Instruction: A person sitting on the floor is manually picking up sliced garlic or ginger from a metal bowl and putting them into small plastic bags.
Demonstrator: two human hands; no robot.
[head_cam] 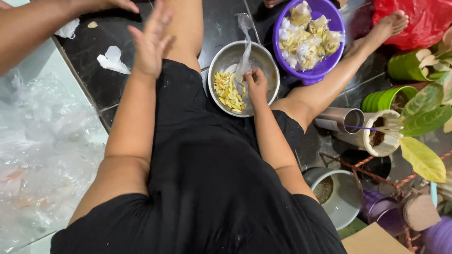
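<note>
From the head camera, a metal bowl (244, 77) sits on the dark floor (101, 80). It holds yellow snack pieces (229, 91). The right hand (256, 84) is over the bowl, fingers pinched on a thin clear plastic bag (245, 51). The left hand (151, 42) is up in the air, fingers spread apart, holding nothing. Just beside the bowl, a purple basket (310, 37) is full of small filled bags (306, 37).

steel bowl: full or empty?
Partly filled: yellow pieces cover the left part of the steel bowl; bare metal shows elsewhere.
</note>
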